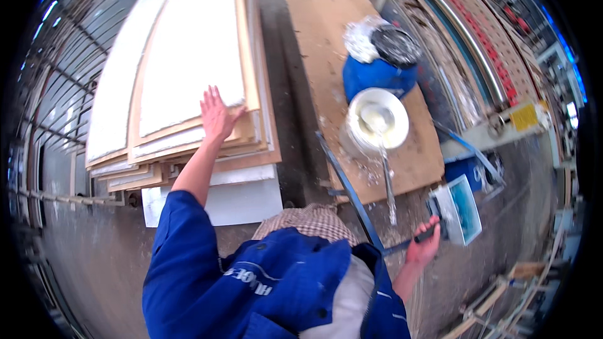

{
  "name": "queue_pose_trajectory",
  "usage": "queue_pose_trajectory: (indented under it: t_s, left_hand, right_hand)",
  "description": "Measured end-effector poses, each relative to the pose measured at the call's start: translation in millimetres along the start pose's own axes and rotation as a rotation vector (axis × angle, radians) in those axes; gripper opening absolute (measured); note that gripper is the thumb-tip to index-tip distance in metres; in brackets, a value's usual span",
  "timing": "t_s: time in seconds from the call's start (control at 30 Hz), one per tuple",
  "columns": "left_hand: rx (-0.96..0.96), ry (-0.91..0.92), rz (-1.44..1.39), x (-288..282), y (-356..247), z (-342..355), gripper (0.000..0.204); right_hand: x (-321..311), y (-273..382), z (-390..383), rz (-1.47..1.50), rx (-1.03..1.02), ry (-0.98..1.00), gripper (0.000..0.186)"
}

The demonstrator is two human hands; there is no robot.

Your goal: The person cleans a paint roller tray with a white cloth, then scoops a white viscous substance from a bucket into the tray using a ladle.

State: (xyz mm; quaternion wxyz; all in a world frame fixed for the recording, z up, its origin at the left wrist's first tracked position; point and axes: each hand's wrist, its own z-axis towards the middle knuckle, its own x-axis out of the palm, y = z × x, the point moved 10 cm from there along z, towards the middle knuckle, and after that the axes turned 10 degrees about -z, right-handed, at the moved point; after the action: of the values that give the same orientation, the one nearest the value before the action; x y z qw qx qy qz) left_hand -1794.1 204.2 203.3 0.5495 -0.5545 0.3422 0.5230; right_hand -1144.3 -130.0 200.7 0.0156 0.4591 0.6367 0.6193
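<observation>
My left hand (218, 115) lies with fingers spread at the near right corner of the topmost white-faced board (195, 44), on a tall stack of boards. Out to the right, my right hand (422, 248) is closed round the black handle of a white box-shaped tool (460, 210) with a blue inside. That tool is held off to my side, its open face turned away from me. Between the hands stands a white bucket (358, 135) with pale stuff in it. A long-handled ladle (385, 169) leans in the bucket, its handle sticking out toward me.
A blue drum (377, 78) with a black lid (396, 46) and crumpled plastic (363, 39) stands behind the bucket, on a brown board (314, 44). Machinery with rollers (471, 37) lines the right. A blue metal bar (352, 191) slants near my body.
</observation>
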Motion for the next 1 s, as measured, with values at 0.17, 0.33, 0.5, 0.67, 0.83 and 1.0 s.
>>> queue_pose_trajectory:
  t_s: [0.17,0.33,0.5,0.67,0.83,1.0]
  left_hand:
    - [-0.024,0.314,0.215,38.8,-3.6,14.5,0.121]
    - [-0.071,0.285,0.163,41.2,13.8,0.0,0.114]
    - [-0.005,0.207,0.120,51.5,11.0,-17.9,0.102]
    - [0.058,0.318,0.201,46.6,-22.9,-47.1,0.096]
    - [0.220,0.217,-0.049,47.4,-106.3,-41.8,0.085]
    - [0.444,0.458,-0.365,90.8,-263.8,-12.2,0.072]
  right_hand:
    - [-2.5,-11.5,5.4,0.017,0.025,-0.106,0.024]
    - [-2.8,-26.6,43.5,0.083,0.051,-0.120,0.028]
    - [-17.1,-37.0,62.5,0.192,0.051,-0.182,0.032]
    - [-33.2,-36.1,68.5,0.217,0.042,-0.212,0.033]
    - [-47.9,-33.8,68.1,0.223,0.017,-0.277,0.033]
    - [-44.9,-26.6,72.1,0.193,-0.002,-0.320,0.032]
